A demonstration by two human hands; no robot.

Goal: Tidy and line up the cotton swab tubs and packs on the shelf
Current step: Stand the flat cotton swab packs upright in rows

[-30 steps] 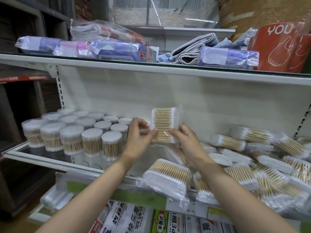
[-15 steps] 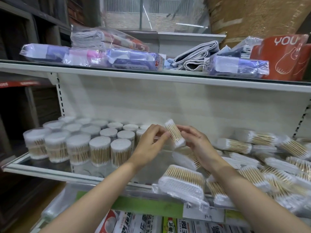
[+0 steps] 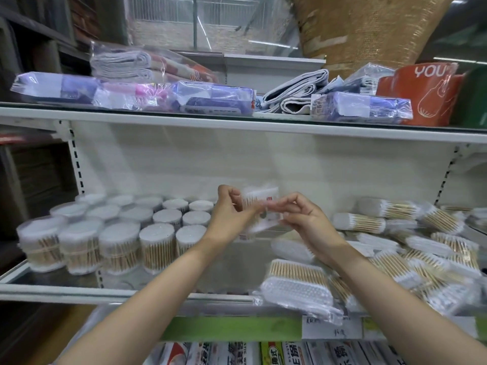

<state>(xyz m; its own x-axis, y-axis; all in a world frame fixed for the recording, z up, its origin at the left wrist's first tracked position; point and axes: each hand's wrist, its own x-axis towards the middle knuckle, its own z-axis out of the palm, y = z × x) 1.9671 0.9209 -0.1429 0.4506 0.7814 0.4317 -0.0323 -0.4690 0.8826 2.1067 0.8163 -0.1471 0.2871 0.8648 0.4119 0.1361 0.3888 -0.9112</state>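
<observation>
Pack (image 3: pixel 259 206) between both hands' fingers (image 3: pixel 229 192)

Both forearms are bare, no sleeves (nor rings or watch showing) down to each grip.

Shop, stocked shelf (image 3: pixel 237 126), price tag (image 3: pixel 330 328)

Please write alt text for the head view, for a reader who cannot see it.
Both hands, left hand and right hand, hold a blurred cotton swab pack above the shelf, between upright round tubs and jumbled packs.
</observation>
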